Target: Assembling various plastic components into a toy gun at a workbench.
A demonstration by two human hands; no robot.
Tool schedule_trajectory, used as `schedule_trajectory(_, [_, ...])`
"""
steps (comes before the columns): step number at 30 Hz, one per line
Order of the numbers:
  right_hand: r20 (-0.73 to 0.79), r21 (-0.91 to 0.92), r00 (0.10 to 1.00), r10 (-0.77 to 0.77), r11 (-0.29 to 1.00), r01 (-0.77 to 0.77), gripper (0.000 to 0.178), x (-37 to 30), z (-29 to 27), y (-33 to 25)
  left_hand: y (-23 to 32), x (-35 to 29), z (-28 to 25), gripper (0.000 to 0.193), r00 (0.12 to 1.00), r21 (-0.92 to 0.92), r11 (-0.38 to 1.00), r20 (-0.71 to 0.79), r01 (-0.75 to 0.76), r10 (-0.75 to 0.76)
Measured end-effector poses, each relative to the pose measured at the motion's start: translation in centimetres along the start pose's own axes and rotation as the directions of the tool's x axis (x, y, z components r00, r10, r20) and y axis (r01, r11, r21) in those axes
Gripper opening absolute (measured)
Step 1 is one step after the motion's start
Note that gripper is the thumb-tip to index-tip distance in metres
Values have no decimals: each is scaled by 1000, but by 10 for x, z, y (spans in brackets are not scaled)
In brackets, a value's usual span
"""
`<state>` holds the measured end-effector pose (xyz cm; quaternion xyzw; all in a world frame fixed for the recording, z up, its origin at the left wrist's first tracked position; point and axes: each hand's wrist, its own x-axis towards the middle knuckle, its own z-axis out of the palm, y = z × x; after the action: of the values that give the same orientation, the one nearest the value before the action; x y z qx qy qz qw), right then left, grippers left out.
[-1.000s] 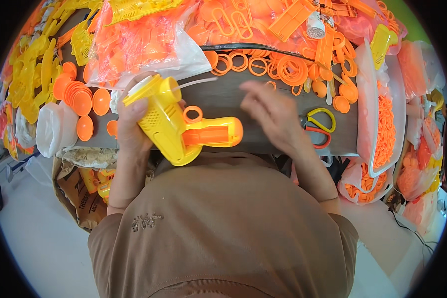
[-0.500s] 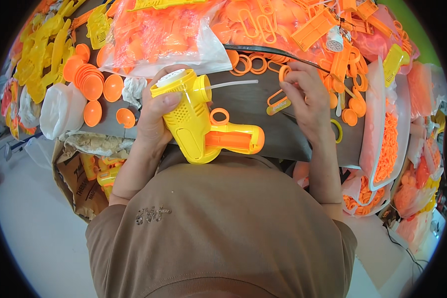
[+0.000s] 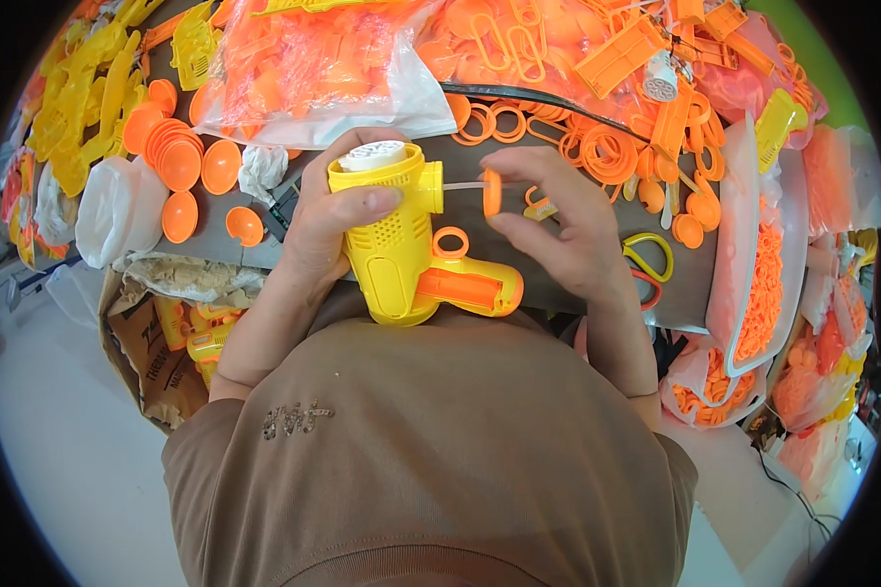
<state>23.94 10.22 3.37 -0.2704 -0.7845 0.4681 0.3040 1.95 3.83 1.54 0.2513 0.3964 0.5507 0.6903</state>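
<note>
— Toy gun (image 3: 411, 245), yellow plastic with an orange trigger and orange grip, is held just above the near edge of the tabletop (image 3: 578, 293), close to the person's chest.

— Who has it?

— The left hand (image 3: 328, 220) wraps its barrel, fingers curled tight round the perforated body, thumb across the top. A thin clear tube (image 3: 463, 186) sticks out of the muzzle.

— And the other hand?

— The right hand (image 3: 568, 235) pinches a small orange disc (image 3: 492, 192) between thumb and fingertips, fingers narrow, the disc sitting at the tube's end.

— What lies around?

— Orange rings (image 3: 597, 152) are spread past the right hand toward the far edge. Yellow-handled scissors (image 3: 648, 256) lie just right of the wrist. Orange caps (image 3: 181, 161) cluster near the left edge, and a clear bag of orange parts (image 3: 313, 68) sits at the far edge.
</note>
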Motion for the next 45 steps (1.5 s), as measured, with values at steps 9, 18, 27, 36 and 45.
schedule_trajectory(9, [-66, -76, 994, -88, 994, 83, 38, 7, 27, -13, 1, -3, 5, 58, 996, 106, 991, -31, -79, 83])
schedule_trajectory(18, [-35, 6, 999, 10, 1000, -9, 38, -9, 31, -14, -3, -14, 5, 66, 974, 356, 908, 39, -222, 223])
schedule_trajectory(27, [230, -185, 963, -141, 965, 185, 20, -20, 21, -18, -7, -23, 8, 69, 912, 453, 803, 317, -387, 261])
schedule_trajectory(36, [446, -132, 894, -51, 984, 122, 19, -11, 9, -17, 1, -13, 4, 74, 921, 437, 850, 365, -296, 134])
schedule_trajectory(45, [-299, -770, 945, -129, 618, -159, 26, -40, -43, 30, -14, -16, 3, 79, 994, 283, 957, 62, 71, -93])
